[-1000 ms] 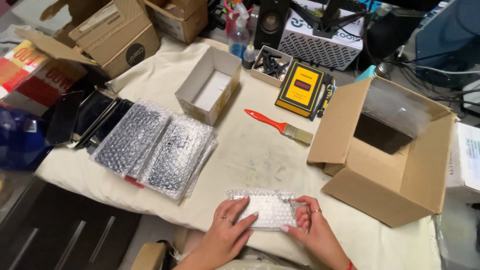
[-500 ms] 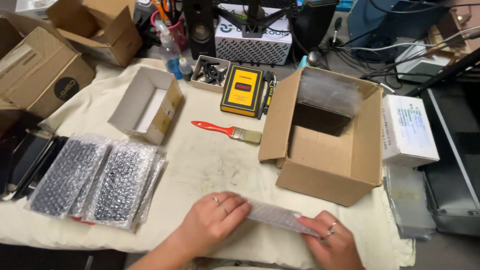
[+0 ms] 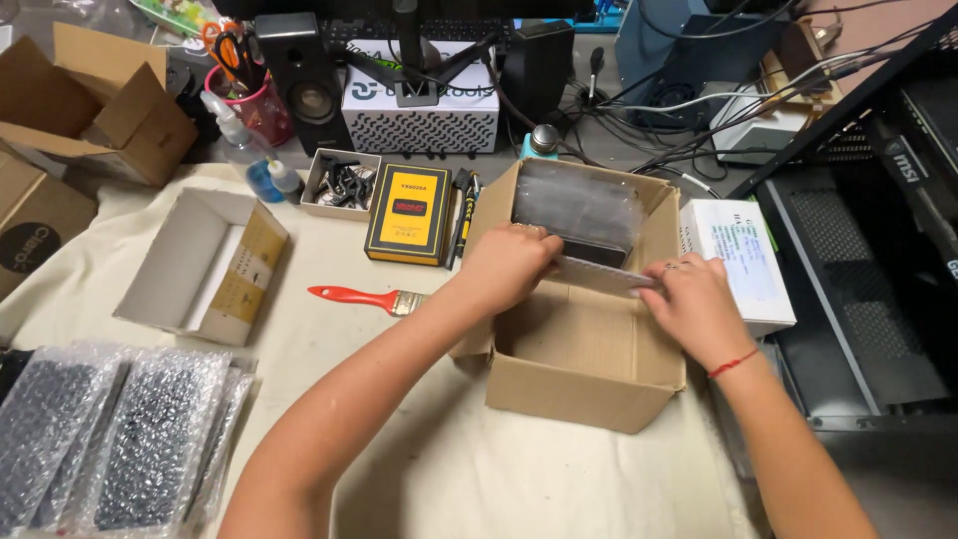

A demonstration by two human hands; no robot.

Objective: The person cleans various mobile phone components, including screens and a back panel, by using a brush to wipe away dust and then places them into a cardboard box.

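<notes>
Both hands hold one flat bubble-wrapped packet (image 3: 599, 274) over the open cardboard box (image 3: 584, 384) at the middle of the tabletop (image 3: 419, 469). The left hand (image 3: 504, 268) is closed on the packet's left end, just above the box's left wall, and the right hand (image 3: 689, 304) pinches its right end over the right wall, so the packet lies between them with its long axis running left to right, about level with the box's rim. Neither hand is clearly nearer; each grips one end (the fingers under the wrap are hidden). Behind the packet, against the far wall of the box, another wrapped piece (image 3: 579, 210) stands upright, close to the held one, though I cannot tell if they touch. Left of the box on the cloth lie a red-handled brush (image 3: 364, 297), a yellow-and-black book-like case (image 3: 409, 213) and an open white carton (image 3: 200, 265). At the near left corner several more wrapped packets (image 3: 110, 439) lie side by side, well apart from the hands. A white box (image 3: 743, 265) sits just right of the cardboard box, beside the right hand.
</notes>
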